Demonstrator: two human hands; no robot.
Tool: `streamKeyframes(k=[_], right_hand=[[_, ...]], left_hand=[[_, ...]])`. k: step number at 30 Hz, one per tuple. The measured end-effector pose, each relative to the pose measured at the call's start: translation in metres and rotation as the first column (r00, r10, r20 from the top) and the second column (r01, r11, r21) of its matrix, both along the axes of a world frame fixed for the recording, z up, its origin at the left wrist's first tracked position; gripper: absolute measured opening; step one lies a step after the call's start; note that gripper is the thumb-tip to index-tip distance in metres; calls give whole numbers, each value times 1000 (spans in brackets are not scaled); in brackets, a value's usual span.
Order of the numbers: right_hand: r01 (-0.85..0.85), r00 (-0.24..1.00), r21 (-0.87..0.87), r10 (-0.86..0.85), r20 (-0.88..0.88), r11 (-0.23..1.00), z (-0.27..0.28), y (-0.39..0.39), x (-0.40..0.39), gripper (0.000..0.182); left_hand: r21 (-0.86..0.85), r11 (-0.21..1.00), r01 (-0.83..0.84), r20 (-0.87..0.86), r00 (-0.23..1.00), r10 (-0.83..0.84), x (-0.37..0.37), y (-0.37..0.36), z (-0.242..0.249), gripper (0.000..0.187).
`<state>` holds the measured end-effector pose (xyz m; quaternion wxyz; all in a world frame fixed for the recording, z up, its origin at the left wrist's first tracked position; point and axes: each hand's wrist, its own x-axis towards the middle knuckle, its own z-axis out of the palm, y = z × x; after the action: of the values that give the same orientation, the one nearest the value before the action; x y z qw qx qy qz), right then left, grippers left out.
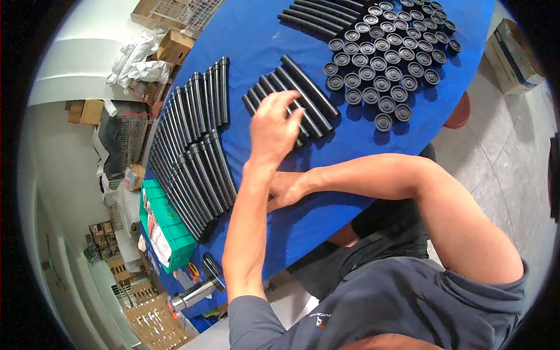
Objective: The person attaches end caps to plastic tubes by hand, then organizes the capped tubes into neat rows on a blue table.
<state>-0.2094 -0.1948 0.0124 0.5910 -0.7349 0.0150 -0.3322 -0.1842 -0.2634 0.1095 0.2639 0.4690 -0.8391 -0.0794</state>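
Observation:
Over a small group of black tubes (312,87) on the blue-covered table, my left hand (276,119) is bent, its thumb and forefinger apart with a gap showing between them. Its other fingertips are hidden behind the hand. My right hand (286,189) lies lower, crossed under my left forearm, which covers its fingers. Left of both hands, a long fanned double row of black tubes with collared ends (195,157) lies on the cloth.
Many round black caps or ends (382,76) stand clustered at the upper right, beside more black tubes (318,17). A green crate (169,224) and a metal cylindrical tool (195,294) sit along the left edge. A cardboard box (513,55) stands on the floor at right.

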Motion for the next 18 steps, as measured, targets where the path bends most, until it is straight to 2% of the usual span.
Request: streamKeyframes(k=[1, 3, 4, 6, 7, 13, 15, 16, 18], right_hand=[[2, 986, 31, -7, 169, 1000, 7, 2, -5, 27], [-41, 995, 38, 38, 94, 998, 22, -2, -14, 23], [-62, 997, 44, 59, 57, 997, 25, -3, -18, 22], [-64, 992, 118, 50, 115, 991, 16, 0, -16, 21], [-69, 988, 156, 46, 145, 985, 11, 1, -15, 20], [-74, 982, 125, 51, 181, 989, -4, 2, -10, 25], [-141, 955, 190, 83, 284, 972, -45, 5, 15, 26], [-177, 937, 219, 97, 335, 959, -48, 6, 18, 27], [-145, 973, 184, 106, 205, 972, -37, 5, 8, 28]], left_hand=[[9, 996, 87, 47, 995, -87, -15, -7, -4, 40], [58, 991, 120, 244, 961, -130, -40, -15, -3, 49], [83, 988, 129, 281, 948, -147, -47, -21, -7, 50], [137, 981, 140, 353, 918, -180, -58, -31, -14, 51], [134, 981, 138, 366, 913, -179, -61, -33, -16, 50], [100, 987, 123, 361, 920, -151, -70, -42, -25, 43], [62, 989, 131, 343, 928, -144, -70, -43, -29, 42], [41, 990, 134, 334, 932, -140, -70, -42, -30, 42], [30, 992, 123, 317, 940, -126, -70, -40, -30, 41]])
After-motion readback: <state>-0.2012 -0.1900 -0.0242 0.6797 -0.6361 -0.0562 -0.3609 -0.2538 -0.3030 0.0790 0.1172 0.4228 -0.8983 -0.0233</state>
